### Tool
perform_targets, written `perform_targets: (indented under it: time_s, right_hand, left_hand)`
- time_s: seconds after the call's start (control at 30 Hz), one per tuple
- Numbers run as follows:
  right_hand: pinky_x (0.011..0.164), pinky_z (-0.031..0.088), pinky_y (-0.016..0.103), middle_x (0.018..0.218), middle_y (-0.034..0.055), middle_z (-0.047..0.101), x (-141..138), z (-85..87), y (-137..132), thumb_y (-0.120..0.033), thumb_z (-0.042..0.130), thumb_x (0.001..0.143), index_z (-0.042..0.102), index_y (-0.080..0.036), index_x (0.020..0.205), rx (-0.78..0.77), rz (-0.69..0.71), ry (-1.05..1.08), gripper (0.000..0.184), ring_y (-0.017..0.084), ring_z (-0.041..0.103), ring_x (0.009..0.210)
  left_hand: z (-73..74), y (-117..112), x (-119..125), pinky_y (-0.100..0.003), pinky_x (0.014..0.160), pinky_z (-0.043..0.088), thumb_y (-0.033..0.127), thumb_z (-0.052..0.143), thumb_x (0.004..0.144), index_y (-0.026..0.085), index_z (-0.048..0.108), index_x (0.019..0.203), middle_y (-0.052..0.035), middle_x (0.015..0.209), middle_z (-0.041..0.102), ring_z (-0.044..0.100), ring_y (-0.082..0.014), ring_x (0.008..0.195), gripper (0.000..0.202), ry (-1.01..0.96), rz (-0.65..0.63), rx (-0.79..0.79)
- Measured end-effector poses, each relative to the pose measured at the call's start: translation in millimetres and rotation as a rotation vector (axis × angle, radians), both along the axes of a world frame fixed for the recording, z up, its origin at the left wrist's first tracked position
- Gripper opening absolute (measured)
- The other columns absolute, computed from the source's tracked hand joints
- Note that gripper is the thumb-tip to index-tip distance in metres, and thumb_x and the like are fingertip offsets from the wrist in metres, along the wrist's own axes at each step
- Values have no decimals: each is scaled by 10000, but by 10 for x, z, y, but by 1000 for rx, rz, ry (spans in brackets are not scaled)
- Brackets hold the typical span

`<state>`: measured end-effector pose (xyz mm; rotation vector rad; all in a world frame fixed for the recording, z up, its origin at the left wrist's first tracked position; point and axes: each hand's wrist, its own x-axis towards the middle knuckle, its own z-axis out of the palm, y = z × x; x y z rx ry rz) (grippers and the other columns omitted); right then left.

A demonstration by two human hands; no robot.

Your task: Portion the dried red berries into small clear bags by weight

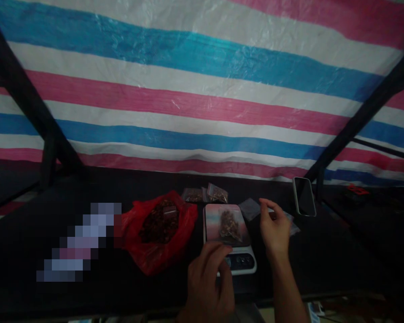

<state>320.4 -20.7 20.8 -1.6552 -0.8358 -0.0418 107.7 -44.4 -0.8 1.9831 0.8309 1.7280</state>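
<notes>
While the left hand (210, 278) curves, fingers parted and free, at the near edge of the scale (244, 258), the right hand (276, 231) is right of it, grip unclear from here; a filled pouch (229, 224) lies on its pan, two similar pouches (217, 194) behind.

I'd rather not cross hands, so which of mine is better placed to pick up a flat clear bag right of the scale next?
Probably your right hand: it is close beside the flat clear bag, while your left hand is at the front of the scale, farther away.
</notes>
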Motion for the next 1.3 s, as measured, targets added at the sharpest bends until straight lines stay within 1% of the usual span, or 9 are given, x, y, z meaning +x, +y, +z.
perform_targets:
  time_s: [0.17, 0.3, 0.47, 0.6, 0.83, 1.0, 1.17, 1.23, 1.3]
  right_hand:
    - [716, 518, 384, 936, 106, 788, -63, 20, 30, -522, 625, 888, 802, -166, 1060, -55, 79, 108, 434, 250, 645, 725]
    - [818, 534, 421, 991, 122, 789, -63, 9, 59, -511, 621, 883, 810, -174, 1010, -63, 129, 47, 407, 275, 669, 839]
    - [912, 532, 452, 976, 121, 758, -90, -32, 120, -530, 608, 897, 833, -205, 973, -55, 179, -83, 403, 287, 670, 931]
    - [941, 525, 466, 969, 126, 719, -153, -63, 167, -590, 606, 913, 845, -209, 990, -94, 185, -84, 456, 299, 660, 983]
    - [1033, 466, 525, 1007, 113, 660, -132, -98, 206, -547, 535, 976, 844, -248, 1097, -225, 266, -218, 447, 314, 606, 1036]
    - [1030, 446, 509, 1065, 106, 650, -170, -18, 240, -475, 539, 976, 849, -281, 1072, -340, 290, -289, 378, 313, 574, 1081]
    - [1052, 413, 515, 1078, 100, 659, -272, 89, 274, -426, 614, 899, 845, -277, 951, -409, 327, -253, 280, 322, 565, 1084]
    - [1055, 395, 519, 1052, 93, 665, -315, 167, 267, -406, 636, 863, 823, -270, 864, -388, 351, -206, 231, 324, 563, 1076]
    - [1042, 389, 501, 1028, 79, 670, -378, 294, 230, -418, 653, 859, 790, -263, 830, -302, 454, -148, 209, 312, 570, 1058]
  left_hand:
    - [171, 186, -120, -232, 664, 555, 28, 526, 920, 250, 659, 1061, -3, 880, 703, 717, -143, 745, 295, -68, 81, 29]
    - [273, 258, -255, -217, 644, 543, 27, 520, 936, 235, 642, 1007, 6, 848, 676, 698, -125, 721, 251, -88, 190, 67]
    - [227, 245, -328, -207, 622, 539, 20, 525, 934, 236, 636, 1033, 10, 857, 676, 698, -119, 713, 262, -27, 182, 115]
    - [187, 242, -337, -197, 656, 544, 12, 519, 935, 235, 635, 1036, 14, 877, 675, 695, -108, 736, 270, -37, 181, 99]
    - [257, 292, -322, -217, 633, 541, 28, 522, 939, 233, 645, 999, 11, 833, 670, 685, -124, 710, 247, -86, 180, 87]
    - [272, 294, -322, -213, 632, 541, 35, 519, 935, 232, 648, 1010, 9, 841, 673, 691, -124, 713, 248, -77, 177, 77]
    - [213, 305, -332, -218, 641, 532, 10, 507, 930, 240, 647, 1040, 6, 841, 673, 691, -130, 720, 290, -77, 133, 52]
    - [177, 299, -333, -232, 649, 534, 11, 513, 924, 244, 660, 1037, 0, 842, 683, 693, -142, 722, 298, -85, 107, 39]
    - [153, 281, -326, -254, 705, 557, 29, 546, 921, 252, 685, 1048, -15, 892, 709, 714, -160, 782, 293, -115, 99, -2]
